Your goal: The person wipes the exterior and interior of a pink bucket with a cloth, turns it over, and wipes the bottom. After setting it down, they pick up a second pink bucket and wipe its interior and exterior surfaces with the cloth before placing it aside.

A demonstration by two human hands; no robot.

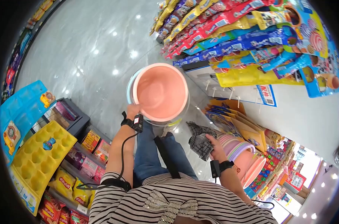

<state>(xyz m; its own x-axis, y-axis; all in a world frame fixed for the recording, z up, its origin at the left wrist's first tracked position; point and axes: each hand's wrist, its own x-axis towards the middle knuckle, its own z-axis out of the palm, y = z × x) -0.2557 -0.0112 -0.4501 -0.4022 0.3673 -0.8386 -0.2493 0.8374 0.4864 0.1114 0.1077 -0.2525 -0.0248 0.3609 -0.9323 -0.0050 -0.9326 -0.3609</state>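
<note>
My left hand (133,111) grips the near-left rim of a pink bucket (162,93), whose open top faces me. A light blue bucket (130,87) shows behind its left edge, so the two look nested. A thin wire handle hangs along the lower right side. In my right hand (216,148) is a crumpled dark grey checked cloth (201,142), with the fingers closed on its right side. Close to that hand, on the right, a stack of pastel buckets (248,164) lies with a pink one outermost.
Bagged snacks (221,30) hang in rows at upper right above a white panel with hooks (231,91). At lower left stand shelves of packets (63,183), a yellow moulded tray (42,156) and a blue tray (24,115). Shiny grey floor (91,41) stretches ahead.
</note>
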